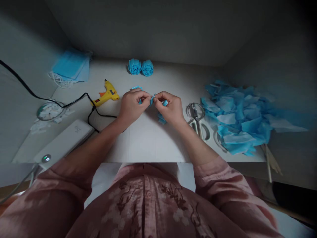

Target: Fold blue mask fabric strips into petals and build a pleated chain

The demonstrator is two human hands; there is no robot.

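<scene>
Head view: my left hand (132,105) and right hand (171,107) together pinch a small, thin piece of blue fabric-like material (152,99) above the smooth white surface (153,143). Beyond sit two rounded, tightly layered blue rosettes (134,66), side by side. On my right, a crumpled heap of blue-and-white scraps (239,112) lies near white-handled metal scissors (198,123); on my left, a yellow plastic glue gun (107,95). Plain grey walls (148,29) edge the surface.

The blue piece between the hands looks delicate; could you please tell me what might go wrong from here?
The blue piece is pinched between the left hand and right hand, so it might slip or crease.

The black cord passes beneath the left forearm, so moving that arm could drag the yellow glue gun.
</scene>
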